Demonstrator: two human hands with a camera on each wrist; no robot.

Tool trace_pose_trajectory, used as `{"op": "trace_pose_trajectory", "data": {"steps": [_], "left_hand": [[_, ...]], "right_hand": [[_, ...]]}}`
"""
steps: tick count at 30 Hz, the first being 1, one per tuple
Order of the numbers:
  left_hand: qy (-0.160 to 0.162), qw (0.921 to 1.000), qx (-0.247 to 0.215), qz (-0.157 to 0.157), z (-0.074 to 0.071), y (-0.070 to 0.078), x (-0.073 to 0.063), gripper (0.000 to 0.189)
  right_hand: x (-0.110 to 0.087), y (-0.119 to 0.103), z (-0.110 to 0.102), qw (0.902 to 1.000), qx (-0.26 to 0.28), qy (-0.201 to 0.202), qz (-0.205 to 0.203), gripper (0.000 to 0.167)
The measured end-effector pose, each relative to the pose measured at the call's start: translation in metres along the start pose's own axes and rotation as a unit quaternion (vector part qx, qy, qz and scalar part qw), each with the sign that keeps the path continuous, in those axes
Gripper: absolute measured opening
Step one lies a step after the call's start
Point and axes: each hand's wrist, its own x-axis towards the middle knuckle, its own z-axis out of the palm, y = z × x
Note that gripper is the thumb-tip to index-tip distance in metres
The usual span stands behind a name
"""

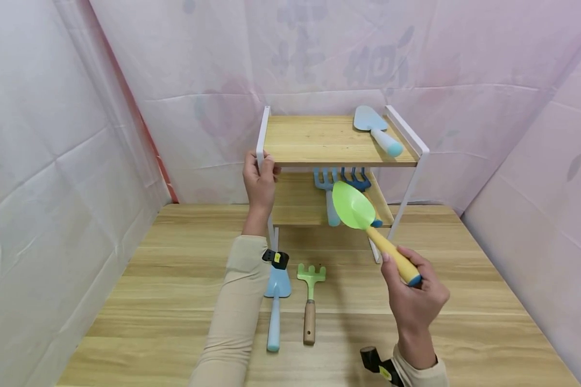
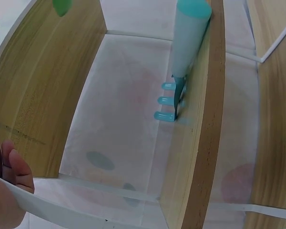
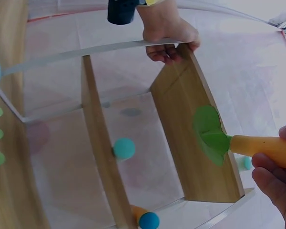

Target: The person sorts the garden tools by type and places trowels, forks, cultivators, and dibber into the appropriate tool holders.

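Observation:
My right hand grips the yellow handle of a hand trowel with a bright green blade. The blade points up and left, overlapping the lower shelf in the head view. With my left hand I hold the white left frame of a two-tier wooden shelf rack, at upper board height. In the left wrist view, fingers curl past the white bar. A pale blue trowel lies on the upper board's right side. On the lower board are a light blue hand rake and a dark blue hand rake.
On the wooden table before the rack lie a blue spade and a green hand fork with a wooden handle. My left forearm partly covers the spade's blade. Pale printed cloth hangs behind and at both sides.

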Motion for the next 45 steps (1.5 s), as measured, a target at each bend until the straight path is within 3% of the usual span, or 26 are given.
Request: {"op": "trace_pose_trajectory", "data": {"steps": [4,11,14,23,35,45], "left_hand": [[-0.006,1.0000,0.005,-0.004,0.003,0.014,-0.005,0.003],[-0.004,0.9999,0.010,-0.003,0.005,0.018,-0.006,0.005],[-0.004,0.9999,0.010,-0.005,0.005,0.016,-0.006,0.004],[-0.004,1.0000,0.003,-0.005,0.003,-0.013,0.001,0.004],[0.004,0.9999,0.017,0.000,0.001,-0.015,0.003,0.007],[0.002,0.9999,0.017,-0.001,0.001,-0.015,0.002,0.007]], "right_hand": [[0.009,-0.004,0.006,0.9995,0.000,0.028,-0.015,0.021],[0.023,-0.016,0.015,0.9972,0.027,0.062,-0.033,0.022],[0.027,-0.021,0.016,0.9962,0.042,0.069,-0.034,0.022],[0.033,-0.028,0.015,0.9955,0.043,0.076,-0.037,0.025],[0.041,-0.038,0.017,0.9915,0.060,0.101,-0.057,0.028],[0.054,-0.031,0.034,0.9941,0.033,0.078,-0.067,0.028]]}}
